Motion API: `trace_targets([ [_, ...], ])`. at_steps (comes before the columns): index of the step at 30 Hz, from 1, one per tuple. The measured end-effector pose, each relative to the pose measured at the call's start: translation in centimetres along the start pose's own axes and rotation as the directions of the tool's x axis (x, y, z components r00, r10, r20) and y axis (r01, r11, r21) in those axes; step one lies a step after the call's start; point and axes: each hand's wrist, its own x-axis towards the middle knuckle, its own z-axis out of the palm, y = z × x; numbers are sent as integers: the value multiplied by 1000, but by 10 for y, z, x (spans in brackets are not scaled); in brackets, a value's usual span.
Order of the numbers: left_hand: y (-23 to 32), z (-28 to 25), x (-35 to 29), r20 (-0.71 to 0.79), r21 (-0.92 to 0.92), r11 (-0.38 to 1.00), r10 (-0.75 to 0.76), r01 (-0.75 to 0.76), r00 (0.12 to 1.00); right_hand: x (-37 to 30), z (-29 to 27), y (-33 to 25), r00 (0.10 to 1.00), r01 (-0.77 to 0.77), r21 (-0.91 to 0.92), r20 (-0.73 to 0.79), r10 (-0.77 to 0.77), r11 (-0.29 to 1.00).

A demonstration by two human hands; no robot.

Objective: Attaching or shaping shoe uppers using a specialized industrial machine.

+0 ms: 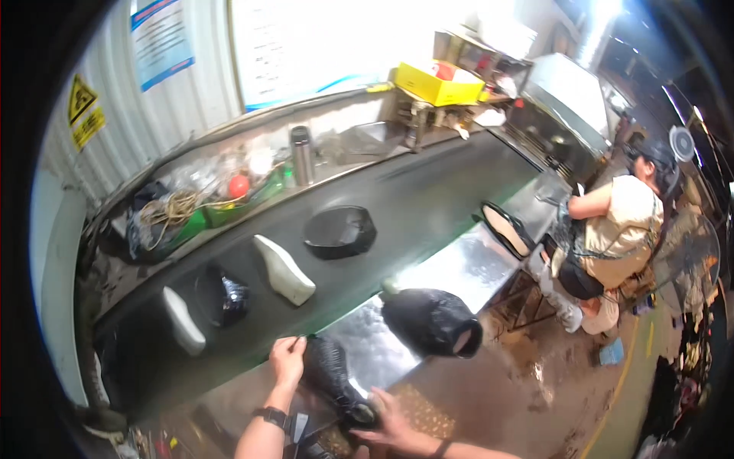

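Observation:
A long, glossy black boot-shaped piece [330, 369] lies at the near edge of the bench, its ridged end pointing away. My right hand [399, 425] grips its near end, thumb and fingers around the rounded opening. My left hand [287, 359] is closed beside the far end, fingertips pinched together; what they hold, if anything, is too small to make out. To the right on the metal ledge [367, 333] sits another black boot-like piece [428, 320] with a round opening. Beyond my hands, a dark conveyor belt [267, 222] carries a white shoe last [284, 269].
The belt also bears a second white last [183, 320], a shiny black piece [225, 297] and a black bowl-like piece [340, 232]. A dark shoe [508, 229] lies near a seated person [623, 222] at right. Behind stand a steel flask [303, 157] and a yellow box [439, 84].

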Motion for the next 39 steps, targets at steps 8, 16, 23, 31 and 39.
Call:
trace_targets([
  [8, -21, -21, -48, 23, 93, 989, -116, 114, 993, -7, -29, 34, 975, 114, 297, 148, -164, 948],
  [16, 38, 3, -56, 53, 402, 884, -282, 238, 958, -10, -29, 38, 919, 84, 249, 355, -172, 965],
  [23, 25, -6, -50, -42, 325, 864, -394, 386, 918, 0, -17, 44, 919, 91, 362, 329, -219, 928],
  [31, 20, -80, -99, -177, -71, 845, -534, 531, 827, 49, -48, -23, 836, -291, 635, 533, -133, 715],
  [39, 91, -141, -144, -345, -109, 832, -544, 543, 765, 77, 26, -43, 220, -862, 224, 973, -64, 455],
])
